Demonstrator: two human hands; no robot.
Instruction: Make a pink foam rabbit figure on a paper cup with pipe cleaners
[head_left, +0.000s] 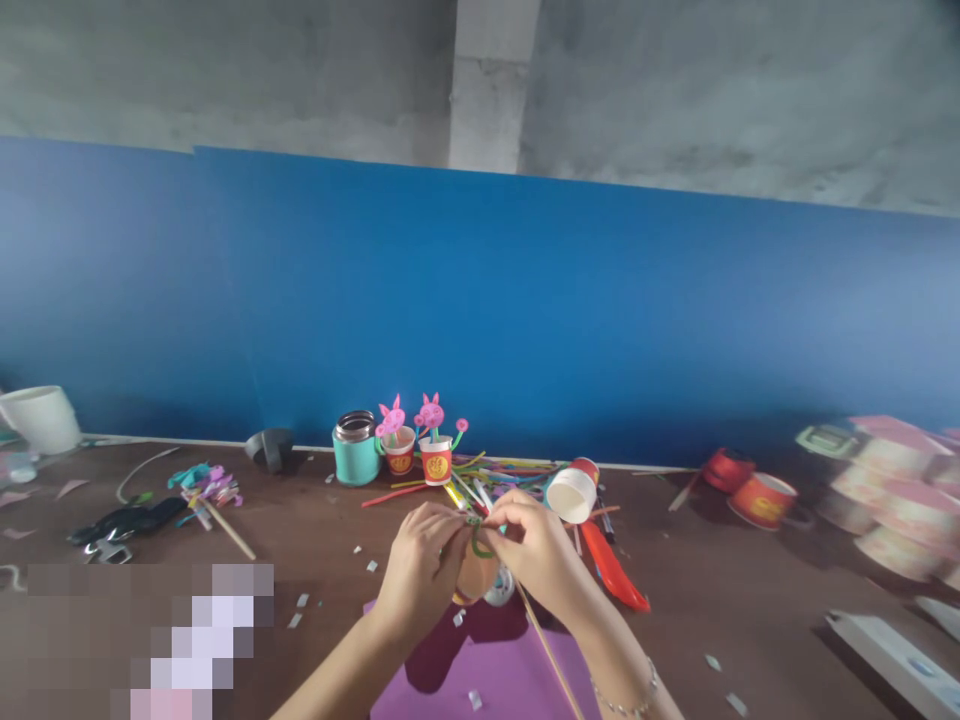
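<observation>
My left hand [427,550] and my right hand [529,545] meet over the front of the table, fingertips pinched together. Between them is a short green pipe cleaner [481,548], curled at its lower end. Just below the fingers a paper cup [474,582] shows its pale tan side, partly covered by my left hand. Beside it lies a white roll [501,588], perhaps tape. A thin wooden stick [551,650] slants out from under my right hand across a purple sheet [487,675].
Behind my hands stand a teal jar [356,455] and two red cups with pink pig figures [437,455]. Coloured pipe cleaners [510,468], a tipped cup [572,492] and a red packet [615,570] lie nearby. Stacked paper cups [900,500] stand right. A blue partition [480,310] rises behind.
</observation>
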